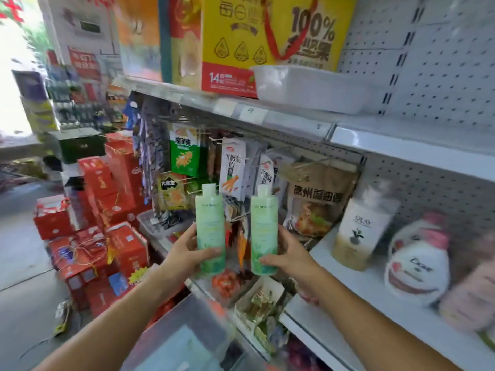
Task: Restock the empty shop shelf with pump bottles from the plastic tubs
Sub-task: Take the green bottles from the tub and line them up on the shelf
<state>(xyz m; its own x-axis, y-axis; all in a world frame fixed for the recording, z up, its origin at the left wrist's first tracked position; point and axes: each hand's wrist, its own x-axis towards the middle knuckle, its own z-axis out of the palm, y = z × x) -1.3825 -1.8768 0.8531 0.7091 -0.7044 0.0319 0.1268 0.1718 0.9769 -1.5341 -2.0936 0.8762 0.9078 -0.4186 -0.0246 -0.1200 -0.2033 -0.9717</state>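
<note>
Two green bottles: left hand [187,254] gripped left bottle [210,228], right hand [289,254] gripped right bottle [263,228]. Shelf [361,298] held three: cream bottle [359,234], white bottle [416,263], pink bottle [472,295]. One tub [308,88] above.

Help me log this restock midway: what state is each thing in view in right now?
Left green bottle, upright, off the shelf, gripped by the left hand.
Right green bottle, upright, off the shelf, gripped by the right hand.
Olay bottle, standing on the white shelf.
Dove bottle, standing on that shelf, blurred.
Clear tub, on the upper shelf, contents unclear.
</note>
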